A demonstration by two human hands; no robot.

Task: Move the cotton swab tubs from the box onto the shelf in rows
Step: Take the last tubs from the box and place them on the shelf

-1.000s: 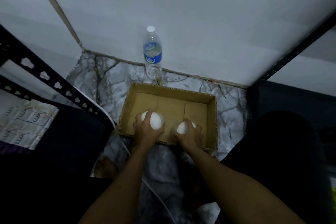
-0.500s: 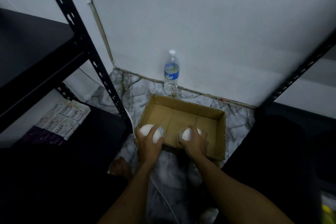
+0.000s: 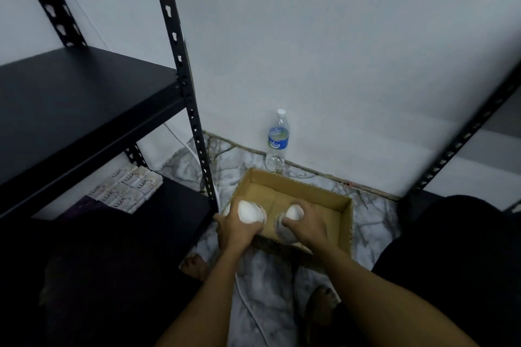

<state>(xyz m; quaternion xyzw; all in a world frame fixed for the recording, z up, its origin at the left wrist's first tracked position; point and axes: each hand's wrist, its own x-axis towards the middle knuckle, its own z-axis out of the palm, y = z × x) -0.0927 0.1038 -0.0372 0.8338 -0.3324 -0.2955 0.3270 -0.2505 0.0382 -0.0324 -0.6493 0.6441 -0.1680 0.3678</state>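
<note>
2 cotton swab tubs are seen at the near edge of the cardboard box (image 3: 345,222), which lies on the marble-patterned floor (image 3: 270,284); no other contents can be made out on the box's bare brown bottom. The left tub (image 3: 251,212) is held over the box's near-left corner, and the right tub (image 3: 293,213) over the near wall, its clear body tilted toward the person.

Compared with 0.5 s ago, both tubs are carried slightly higher and further left, and much more of the black shelf (image 3: 84,98) is now brought into view, its upper board bare. On the lower board, stacked Lux soap packs (image 3: 128,187) are seen.

The left hand (image 3: 236,231) is wrapped around the left tub from below, fingers curled about its side. The right hand (image 3: 308,227) is clasped over the right tub, fingers curled round it.

A water bottle (image 3: 277,141) is stood upright against the wall (image 3: 338,51), just behind the box. A white cable (image 3: 251,307) is laid across the floor.
</note>
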